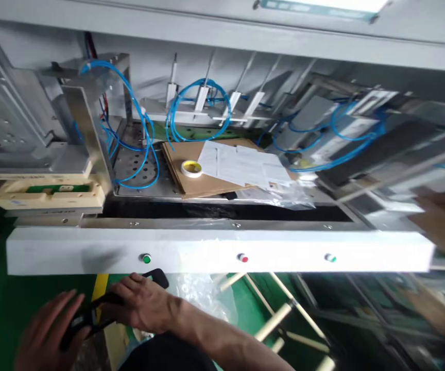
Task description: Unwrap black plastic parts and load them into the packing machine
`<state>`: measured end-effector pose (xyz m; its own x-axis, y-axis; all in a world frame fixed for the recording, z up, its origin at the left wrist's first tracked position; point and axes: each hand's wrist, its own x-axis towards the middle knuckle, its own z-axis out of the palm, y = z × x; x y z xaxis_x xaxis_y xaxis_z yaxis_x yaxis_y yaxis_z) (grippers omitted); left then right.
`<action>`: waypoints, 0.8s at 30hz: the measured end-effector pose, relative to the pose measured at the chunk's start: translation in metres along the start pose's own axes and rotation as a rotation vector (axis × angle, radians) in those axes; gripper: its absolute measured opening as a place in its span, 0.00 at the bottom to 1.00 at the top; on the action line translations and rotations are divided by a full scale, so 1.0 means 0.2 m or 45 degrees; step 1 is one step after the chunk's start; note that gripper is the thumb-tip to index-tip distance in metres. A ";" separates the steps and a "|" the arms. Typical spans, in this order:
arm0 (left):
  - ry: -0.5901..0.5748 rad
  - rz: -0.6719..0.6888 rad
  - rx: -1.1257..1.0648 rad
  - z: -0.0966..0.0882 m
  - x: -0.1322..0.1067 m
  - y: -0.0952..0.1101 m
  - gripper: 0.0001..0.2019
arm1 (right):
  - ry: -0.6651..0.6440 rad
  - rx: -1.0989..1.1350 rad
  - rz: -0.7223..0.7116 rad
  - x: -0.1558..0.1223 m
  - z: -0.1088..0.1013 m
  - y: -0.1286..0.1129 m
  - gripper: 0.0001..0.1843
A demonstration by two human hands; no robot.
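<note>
At the lower left of the frame both hands close on a black curved part (pixel 102 309): the left hand (pixel 48 335) cradles its lower end, the right hand (pixel 145 304) clamps over the top (steadying it, seemingly), just below the white panel (pixel 222 251).

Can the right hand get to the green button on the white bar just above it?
Probably yes. The right hand sits just below the white bar, and the green button faces outward with nothing covering it. But the hand already grips a black part.
</note>
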<state>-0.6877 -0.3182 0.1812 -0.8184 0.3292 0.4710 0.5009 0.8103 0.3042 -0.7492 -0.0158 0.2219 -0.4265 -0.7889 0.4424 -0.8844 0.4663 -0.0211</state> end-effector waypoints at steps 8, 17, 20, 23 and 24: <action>-0.128 0.320 -0.111 0.30 0.29 0.25 0.27 | 0.132 -0.004 0.525 -0.33 -0.24 -0.14 0.19; -0.135 0.151 -0.161 0.38 0.67 0.36 0.26 | 0.382 -0.411 1.082 -0.94 -0.16 0.17 0.15; -0.167 0.329 -0.152 0.46 0.88 0.48 0.24 | 0.296 -0.387 1.032 -1.01 -0.14 0.26 0.14; -0.202 0.440 -0.156 0.54 1.03 0.60 0.24 | 0.295 -0.358 1.020 -1.03 -0.11 0.27 0.16; -0.225 0.469 -0.158 0.57 1.06 0.63 0.24 | 0.296 -0.350 1.022 -1.03 -0.11 0.27 0.16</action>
<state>-0.8304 -0.0901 0.2250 -0.6090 0.6725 0.4206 0.7899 0.5624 0.2445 -0.7050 0.1801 0.1493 -0.8238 -0.0939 0.5590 -0.2442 0.9487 -0.2006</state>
